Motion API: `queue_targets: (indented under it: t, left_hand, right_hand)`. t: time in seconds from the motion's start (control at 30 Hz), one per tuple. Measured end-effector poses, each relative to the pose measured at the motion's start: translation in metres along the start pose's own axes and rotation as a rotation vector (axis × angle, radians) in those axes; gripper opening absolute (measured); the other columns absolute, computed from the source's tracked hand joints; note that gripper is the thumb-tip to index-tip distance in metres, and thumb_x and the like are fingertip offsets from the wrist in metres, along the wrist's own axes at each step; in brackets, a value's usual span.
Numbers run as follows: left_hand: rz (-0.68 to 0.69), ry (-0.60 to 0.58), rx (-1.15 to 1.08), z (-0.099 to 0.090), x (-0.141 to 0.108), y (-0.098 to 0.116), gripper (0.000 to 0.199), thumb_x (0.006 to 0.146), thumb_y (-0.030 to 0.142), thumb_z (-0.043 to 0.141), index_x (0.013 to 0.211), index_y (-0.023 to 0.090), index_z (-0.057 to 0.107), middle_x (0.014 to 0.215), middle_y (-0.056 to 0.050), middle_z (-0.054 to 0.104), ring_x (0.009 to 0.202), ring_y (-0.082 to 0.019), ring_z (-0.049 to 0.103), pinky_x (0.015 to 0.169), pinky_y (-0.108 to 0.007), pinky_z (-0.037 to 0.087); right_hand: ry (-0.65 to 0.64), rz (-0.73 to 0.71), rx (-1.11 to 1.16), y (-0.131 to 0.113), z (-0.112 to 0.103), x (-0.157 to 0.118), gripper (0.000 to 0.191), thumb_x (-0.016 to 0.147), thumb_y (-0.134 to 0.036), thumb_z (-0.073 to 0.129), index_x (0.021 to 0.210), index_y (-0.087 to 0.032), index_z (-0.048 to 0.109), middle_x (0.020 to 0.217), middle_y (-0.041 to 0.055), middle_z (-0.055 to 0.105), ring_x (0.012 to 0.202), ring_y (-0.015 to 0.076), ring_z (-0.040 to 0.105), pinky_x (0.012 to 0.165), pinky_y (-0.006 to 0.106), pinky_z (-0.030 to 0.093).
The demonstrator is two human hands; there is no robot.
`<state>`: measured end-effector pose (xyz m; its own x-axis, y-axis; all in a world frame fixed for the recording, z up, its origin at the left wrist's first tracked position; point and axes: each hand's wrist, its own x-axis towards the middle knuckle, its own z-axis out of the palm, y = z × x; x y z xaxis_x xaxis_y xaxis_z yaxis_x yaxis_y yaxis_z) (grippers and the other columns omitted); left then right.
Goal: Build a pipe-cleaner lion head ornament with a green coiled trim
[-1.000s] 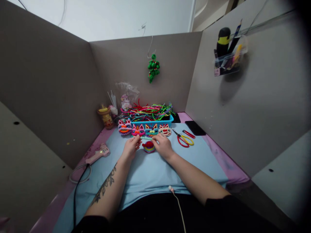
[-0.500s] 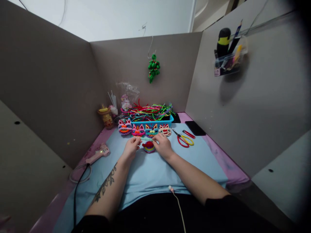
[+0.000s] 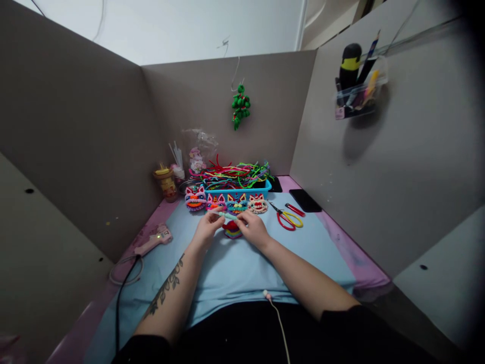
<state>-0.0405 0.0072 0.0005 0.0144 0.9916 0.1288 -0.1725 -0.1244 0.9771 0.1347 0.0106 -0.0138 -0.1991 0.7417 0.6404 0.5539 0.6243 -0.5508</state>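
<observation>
A short mint-green pipe cleaner [image 3: 227,216] stretches between my two hands. My left hand [image 3: 206,227] pinches its left end, and my right hand [image 3: 253,228] grips the other end with closed fingers. Just below it on the cloth lies a small red, yellow and blue striped piece [image 3: 232,231], partly hidden by my right fingers. Behind my hands stand several finished fuzzy animal heads, among them a purple one [image 3: 195,199] and a cream one [image 3: 257,203].
A blue basket [image 3: 267,188] full of coloured pipe cleaners stands at the back. Scissors [image 3: 287,220], a red cutter [image 3: 295,210] and a black phone [image 3: 305,200] lie to the right. A pink glue gun [image 3: 153,241] with its cord lies left. A cup [image 3: 165,184] stands back left.
My left fingers have opened a little and shifted right along the mint-green pipe cleaner, closer to my right hand. The striped piece stays in place.
</observation>
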Motion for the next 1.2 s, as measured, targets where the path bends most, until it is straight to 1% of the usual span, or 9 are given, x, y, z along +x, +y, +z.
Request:
queue_targets:
  t: [0.1,0.23,0.37,0.5,0.7,0.8,0.97,1.07,1.2]
  left_hand:
    - [-0.045,0.020,-0.033,0.000,0.001,-0.002,0.043,0.056,0.039,0.078,0.090,0.014,0.069,0.079,-0.006,0.067,0.069,-0.014,0.058,0.063,-0.025,0.045]
    - [-0.050,0.116,-0.166,-0.002,0.005,-0.002,0.044,0.050,0.040,0.082,0.083,0.014,0.068,0.078,-0.004,0.067,0.073,-0.014,0.060,0.068,-0.024,0.045]
    - [-0.006,0.190,-0.311,-0.005,0.010,0.000,0.046,0.045,0.038,0.084,0.079,0.014,0.066,0.073,-0.002,0.066,0.071,-0.013,0.060,0.073,-0.025,0.045]
    - [0.020,0.172,-0.367,-0.007,0.011,0.000,0.041,0.047,0.034,0.084,0.079,0.014,0.066,0.076,-0.002,0.067,0.075,-0.014,0.061,0.079,-0.028,0.045]
    - [-0.070,0.058,-0.355,-0.005,0.006,0.002,0.049,0.059,0.030,0.081,0.104,0.018,0.065,0.106,-0.008,0.068,0.090,-0.017,0.062,0.075,-0.025,0.044]
    - [-0.068,0.015,-0.360,-0.004,0.006,0.001,0.043,0.059,0.030,0.081,0.097,0.017,0.066,0.100,-0.009,0.069,0.092,-0.019,0.063,0.077,-0.027,0.044]
    - [-0.012,0.068,-0.389,-0.004,0.010,-0.006,0.035,0.055,0.030,0.083,0.080,0.015,0.064,0.078,-0.003,0.068,0.081,-0.017,0.064,0.079,-0.029,0.045]
    - [-0.014,0.130,-0.405,-0.003,0.012,-0.008,0.037,0.054,0.032,0.083,0.080,0.015,0.063,0.079,-0.004,0.068,0.083,-0.017,0.064,0.079,-0.029,0.046]
    - [-0.058,0.191,-0.413,-0.002,0.012,-0.010,0.035,0.055,0.031,0.082,0.082,0.016,0.065,0.084,-0.005,0.069,0.082,-0.015,0.064,0.074,-0.024,0.047]
  right_hand:
    - [-0.041,-0.012,0.031,0.000,0.001,-0.001,0.011,0.085,-0.024,0.053,0.086,-0.020,0.063,0.082,0.0026,0.062,0.075,0.0151,0.057,0.071,0.025,0.044]
    - [-0.052,0.043,0.044,0.001,0.002,-0.002,0.019,0.082,-0.026,0.057,0.099,-0.020,0.062,0.088,0.0036,0.064,0.074,0.0150,0.058,0.070,0.026,0.045]
    - [-0.064,0.027,0.031,0.003,0.002,-0.002,0.016,0.085,-0.022,0.050,0.093,-0.020,0.064,0.086,0.0039,0.065,0.077,0.0156,0.060,0.072,0.026,0.045]
    - [-0.067,0.005,0.023,0.003,0.002,-0.001,0.015,0.086,-0.021,0.049,0.085,-0.020,0.063,0.080,0.0031,0.065,0.076,0.0159,0.059,0.071,0.026,0.044]
    - [-0.044,0.024,0.049,0.001,0.001,-0.001,0.016,0.087,-0.022,0.047,0.081,-0.020,0.062,0.075,0.0017,0.063,0.071,0.0143,0.058,0.067,0.024,0.043]
    - [-0.072,0.012,0.051,-0.001,0.001,-0.001,0.017,0.087,-0.022,0.048,0.081,-0.020,0.063,0.075,0.0016,0.064,0.071,0.0141,0.058,0.068,0.024,0.042]
    - [-0.127,-0.013,0.054,-0.003,0.002,-0.003,0.016,0.087,-0.023,0.049,0.083,-0.020,0.064,0.076,0.0012,0.065,0.071,0.0137,0.059,0.067,0.023,0.042]
    - [-0.127,-0.027,0.046,-0.003,0.002,-0.003,0.016,0.086,-0.023,0.050,0.083,-0.020,0.065,0.077,0.0015,0.066,0.073,0.0140,0.060,0.069,0.023,0.043]
    - [-0.067,-0.020,0.028,-0.005,0.001,-0.002,0.015,0.085,-0.023,0.051,0.080,-0.020,0.065,0.077,0.0019,0.066,0.074,0.0142,0.060,0.070,0.023,0.043]
